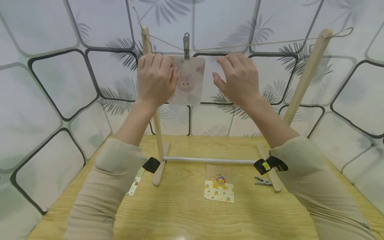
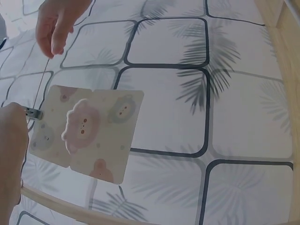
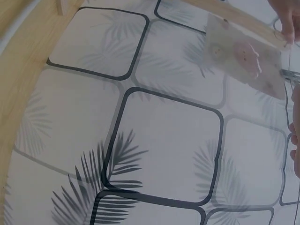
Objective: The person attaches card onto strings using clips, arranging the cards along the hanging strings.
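Observation:
A pale card [image 1: 195,90] with a pink animal face hangs from a thin string [image 1: 258,44] by a grey clip [image 1: 186,46]; its printed front also shows in the left wrist view. My left hand [image 1: 156,76] is raised at the card's left edge, thumb apart from the fingers, overlapping the card from this angle. To the right of the card, my right hand [image 1: 240,76] is raised just below the string, with a gap between its bent fingers and thumb. Neither hand visibly grips anything. Their palm sides are hidden in the head view.
Wooden posts [image 1: 309,76] hold the string at both ends. A white bar [image 1: 210,160] joins the feet below. On the table [image 1: 180,216] lie a lion card [image 1: 219,191], another card [image 1: 135,182] partly behind the left sleeve, and a grey clip [image 1: 263,181] beside the right foot.

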`<action>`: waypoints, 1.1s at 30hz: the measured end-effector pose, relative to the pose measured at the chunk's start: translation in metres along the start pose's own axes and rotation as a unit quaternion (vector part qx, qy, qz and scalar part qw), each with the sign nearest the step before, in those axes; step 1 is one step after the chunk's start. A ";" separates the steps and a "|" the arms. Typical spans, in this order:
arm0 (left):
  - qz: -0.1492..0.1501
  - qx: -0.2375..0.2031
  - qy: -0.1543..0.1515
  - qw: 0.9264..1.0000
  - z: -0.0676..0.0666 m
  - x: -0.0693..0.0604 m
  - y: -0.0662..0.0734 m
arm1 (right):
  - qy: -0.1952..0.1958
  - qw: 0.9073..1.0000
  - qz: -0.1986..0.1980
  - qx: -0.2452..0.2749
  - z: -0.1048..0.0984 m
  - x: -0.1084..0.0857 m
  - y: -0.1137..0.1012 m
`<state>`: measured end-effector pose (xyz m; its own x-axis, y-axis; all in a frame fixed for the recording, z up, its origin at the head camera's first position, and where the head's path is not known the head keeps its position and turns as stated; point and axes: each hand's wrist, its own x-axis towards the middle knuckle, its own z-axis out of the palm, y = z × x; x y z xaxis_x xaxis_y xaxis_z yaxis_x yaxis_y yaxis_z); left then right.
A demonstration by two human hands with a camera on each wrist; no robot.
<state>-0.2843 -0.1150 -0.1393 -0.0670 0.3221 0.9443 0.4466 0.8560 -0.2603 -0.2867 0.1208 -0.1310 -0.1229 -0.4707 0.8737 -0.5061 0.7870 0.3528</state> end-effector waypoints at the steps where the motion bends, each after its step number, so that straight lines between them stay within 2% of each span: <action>1: 0.002 -0.003 0.000 1.000 -0.001 -0.001 0.000 | -0.001 1.000 -0.002 0.001 -0.001 -0.003 0.002; 12: 0.030 -0.020 0.000 0.999 -0.009 -0.021 0.004 | -0.001 1.000 -0.025 0.014 -0.011 -0.037 0.019; 19: 0.041 -0.031 -0.004 0.999 -0.014 -0.041 0.002 | -0.032 0.999 -0.029 0.029 -0.018 -0.063 0.028; 27: 0.049 -0.025 -0.036 0.998 -0.023 -0.067 -0.002 | -0.050 0.997 -0.033 0.055 -0.023 -0.092 0.036; 33: 0.072 -0.031 -0.048 0.996 -0.026 -0.080 0.005 | -0.054 0.996 -0.036 0.064 -0.025 -0.110 0.041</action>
<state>-0.2538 -0.1469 -0.2111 -0.0817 0.4793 0.8738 0.5113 0.7728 -0.3761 -0.2726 0.2142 -0.2041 -0.1699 -0.5690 0.8046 -0.6201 0.6963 0.3615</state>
